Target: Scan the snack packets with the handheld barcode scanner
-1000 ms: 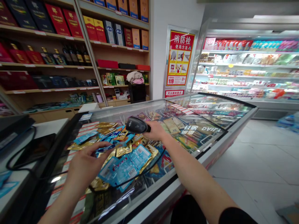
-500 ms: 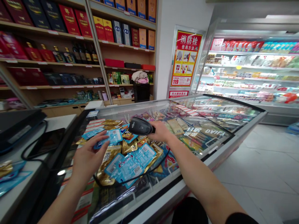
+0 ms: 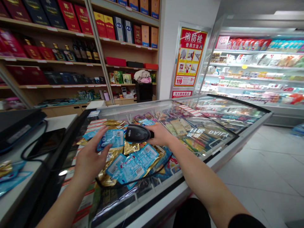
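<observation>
My right hand [image 3: 159, 134] is closed round the grip of a black barcode scanner [image 3: 139, 133], its head turned left over the freezer's glass top. A blue snack packet [image 3: 112, 138] is in my left hand [image 3: 93, 155], pinched between the thumb in front and the fingers at its left edge. The scanner's head is close to this packet's right side. Below them lie several more blue packets [image 3: 135, 164] and gold packets [image 3: 131, 148], overlapping in a loose pile. The scanner's black cable [image 3: 142, 178] runs across the pile's near side.
The glass-topped chest freezer [image 3: 156, 218] stretches away to the right. At left, a white counter [image 3: 14, 202] holds a black device [image 3: 19, 136], a dark tablet-like panel [image 3: 48, 142] and more packets. Shelves of boxes [image 3: 68, 17] and a lit chiller [image 3: 256, 69] stand behind.
The scanner has moved slightly left and down, nearer the packet at my left hand. My left hand has closed in on that blue packet, which now sits upright between thumb and fingers.
</observation>
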Demonstrator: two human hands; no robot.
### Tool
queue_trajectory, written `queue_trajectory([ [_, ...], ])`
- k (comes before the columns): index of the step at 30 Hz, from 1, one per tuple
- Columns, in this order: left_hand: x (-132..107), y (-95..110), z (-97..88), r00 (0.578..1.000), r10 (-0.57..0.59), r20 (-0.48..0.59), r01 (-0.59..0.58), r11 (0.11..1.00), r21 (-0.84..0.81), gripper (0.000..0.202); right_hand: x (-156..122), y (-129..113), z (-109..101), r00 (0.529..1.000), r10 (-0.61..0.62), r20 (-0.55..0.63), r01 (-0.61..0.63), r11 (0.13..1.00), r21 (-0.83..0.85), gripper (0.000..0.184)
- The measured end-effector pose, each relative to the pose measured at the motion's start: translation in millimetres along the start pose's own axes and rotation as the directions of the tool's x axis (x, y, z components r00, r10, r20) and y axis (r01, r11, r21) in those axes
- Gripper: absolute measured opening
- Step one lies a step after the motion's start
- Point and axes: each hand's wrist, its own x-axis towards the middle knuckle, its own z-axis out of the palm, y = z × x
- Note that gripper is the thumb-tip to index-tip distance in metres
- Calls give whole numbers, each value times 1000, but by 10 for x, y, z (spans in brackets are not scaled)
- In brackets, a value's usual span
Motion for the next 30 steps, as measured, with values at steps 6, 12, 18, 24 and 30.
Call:
queue_trajectory([
  [6, -4, -7, 1, 1000, 8, 17, -8, 1000, 9, 53, -2, -13, 4, 1000, -8, -7, 8, 1000, 18, 23],
  [12, -10, -4, 6, 1000, 31, 6, -31, 1000, 4, 53, 2, -19, 4, 1000, 2, 6, -2, 1000, 17, 23],
  [18, -9, 1, 3, 999, 38, 5, -39, 999, 29, 52, 3, -18, 2, 1000, 4, 16, -5, 1000, 8, 23],
  [24, -9, -5, 5, 999, 28, 20, -29, 1000, 8, 53, 6, -12, 8, 1000, -4, 8, 4, 1000, 5, 22],
  [30, -10, -8, 21, 1000, 19, -5, -19, 1000, 11, 53, 7, -14, 10, 1000, 1, 8, -1, 1000, 6, 21],
])
